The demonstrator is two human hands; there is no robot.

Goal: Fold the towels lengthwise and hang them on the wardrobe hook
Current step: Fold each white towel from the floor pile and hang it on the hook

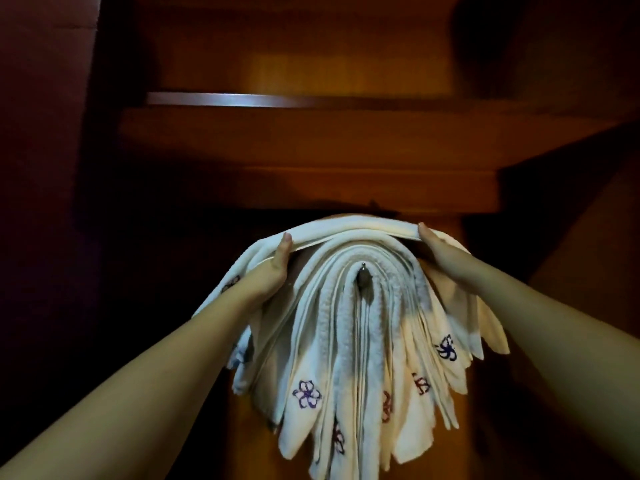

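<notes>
Fingers of both hands pinch the top fold of a cream towel point(349, 233), thumbs on the near side and the other fingers hidden behind the cloth. On one side the left hand point(273, 271) grips the towel, on the other the right hand point(440, 251), holding it stretched in a shallow arch just above a thick bundle of hung towels point(346, 341). Both bare forearms reach up from the lower corners of the view. The bundle drapes over a small metal hook point(363, 273), whose rounded silver tip shows at the centre of the folds. Its layers are white and pale cream, folded into long narrow strips that fan downward into pointed ends. Several ends carry embroidered flowers, some purple, some dark red. Whether the held towel touches the bundle beneath cannot be told. Behind everything stands a dim, orange-brown wooden wardrobe point(311, 140), with a horizontal shelf edge crossing above the towels and a pale strip of light along a higher ledge. Deep shadow fills both sides.
</notes>
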